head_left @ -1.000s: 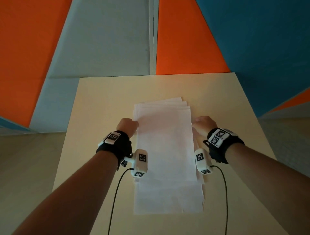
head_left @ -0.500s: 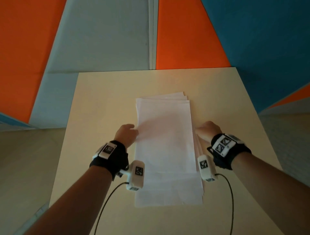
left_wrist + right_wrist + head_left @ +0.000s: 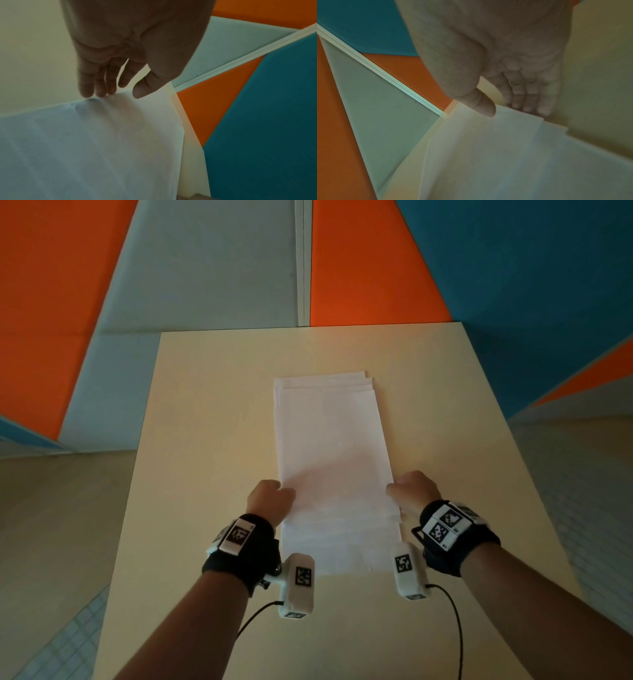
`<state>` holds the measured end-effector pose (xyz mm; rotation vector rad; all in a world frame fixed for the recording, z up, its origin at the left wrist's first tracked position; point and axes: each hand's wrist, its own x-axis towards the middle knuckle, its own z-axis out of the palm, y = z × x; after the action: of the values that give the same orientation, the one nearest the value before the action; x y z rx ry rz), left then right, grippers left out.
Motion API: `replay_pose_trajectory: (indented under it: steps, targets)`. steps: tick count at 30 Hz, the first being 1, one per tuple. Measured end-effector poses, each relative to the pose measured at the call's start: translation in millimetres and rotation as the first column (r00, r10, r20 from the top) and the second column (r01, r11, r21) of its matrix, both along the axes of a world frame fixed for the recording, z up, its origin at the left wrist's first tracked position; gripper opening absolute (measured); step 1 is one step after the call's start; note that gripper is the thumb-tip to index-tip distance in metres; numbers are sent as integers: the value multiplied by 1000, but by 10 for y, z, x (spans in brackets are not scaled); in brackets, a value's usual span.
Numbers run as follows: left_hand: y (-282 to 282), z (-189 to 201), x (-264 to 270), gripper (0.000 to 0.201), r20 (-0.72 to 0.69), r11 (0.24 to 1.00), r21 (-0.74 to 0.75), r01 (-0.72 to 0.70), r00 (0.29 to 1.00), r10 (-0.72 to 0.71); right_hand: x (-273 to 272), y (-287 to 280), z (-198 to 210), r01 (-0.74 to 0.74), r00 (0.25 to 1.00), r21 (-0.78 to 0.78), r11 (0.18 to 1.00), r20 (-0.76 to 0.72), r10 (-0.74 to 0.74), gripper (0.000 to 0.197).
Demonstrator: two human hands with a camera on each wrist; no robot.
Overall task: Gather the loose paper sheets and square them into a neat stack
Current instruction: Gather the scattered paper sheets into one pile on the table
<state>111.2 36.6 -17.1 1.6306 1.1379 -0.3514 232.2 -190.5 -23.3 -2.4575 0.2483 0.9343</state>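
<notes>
A pile of white paper sheets [image 3: 332,460] lies lengthwise on the beige table [image 3: 212,412]. Its far ends are slightly staggered. My left hand [image 3: 270,498] is at the pile's left long edge and my right hand [image 3: 412,491] at its right long edge, both near the front end. In the left wrist view the left hand [image 3: 118,94] has its thumb on top of the paper sheets [image 3: 102,142] and its fingertips at the edge, pinching. In the right wrist view the right hand [image 3: 505,109] pinches the paper sheets [image 3: 505,155] the same way. Stepped sheet edges show beside the right hand.
Orange, grey and teal wall panels [image 3: 205,261] rise behind the table's far edge. Bare tabletop lies on both sides of the pile and beyond it. Thin black cables [image 3: 455,631] trail from the wrist cameras over the table's front part.
Both hands have slid toward me along the pile's long edges. The sheets that jutted out at the near end and right side now lie closer in line.
</notes>
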Motion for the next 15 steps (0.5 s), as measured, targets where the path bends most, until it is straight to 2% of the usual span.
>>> replay_pose_trajectory:
  steps: [3, 5, 11, 15]
  targets:
    - [-80, 83, 1, 42, -21, 997, 63, 47, 999, -46, -80, -6, -11, 10, 1000, 33, 999, 6, -11, 14]
    - [-84, 131, 14, 39, -41, 997, 61, 46, 998, -43, -110, -22, 36, -6, 999, 31, 1000, 34, 5, 8]
    - [-159, 212, 72, 44, -146, 982, 119, 145, 981, -127, -140, 16, 37, 37, 999, 28, 999, 12, -37, 20]
    - [-141, 217, 116, 52, -165, 990, 60, 128, 979, -116, -84, 19, 14, 22, 1000, 11, 1000, 15, -23, 21]
